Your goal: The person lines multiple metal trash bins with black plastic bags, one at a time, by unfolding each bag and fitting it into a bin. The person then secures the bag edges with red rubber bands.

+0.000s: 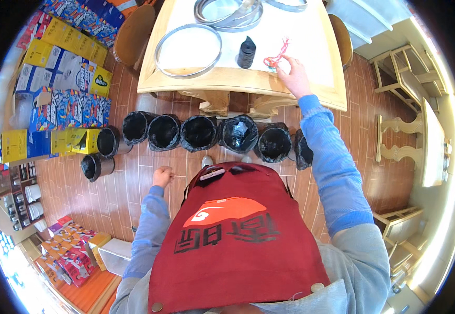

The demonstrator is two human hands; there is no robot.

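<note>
My right hand (295, 78) reaches over the near part of a table (243, 80), its thumb and forefinger at a tangle of red string (272, 61). Whether the fingers grip the string is not clear. To the left of it, a roll of black plastic bags (246, 54) stands upright. A metal ring (188, 73) lies farther left, with several more metal rings (227, 28) stacked behind. My left hand (163, 176) hangs low over the floor, fingers curled, with nothing visible in it. Several bins lined with black bags (198, 133) stand in a row before me.
Stacked product cartons (70, 108) rise at the left, beside more lined bins (108, 141). Wooden chairs (133, 35) flank the table. At the right are another table (433, 145) and wooden furniture frames (404, 74). Boxed goods (70, 251) sit on a display at lower left.
</note>
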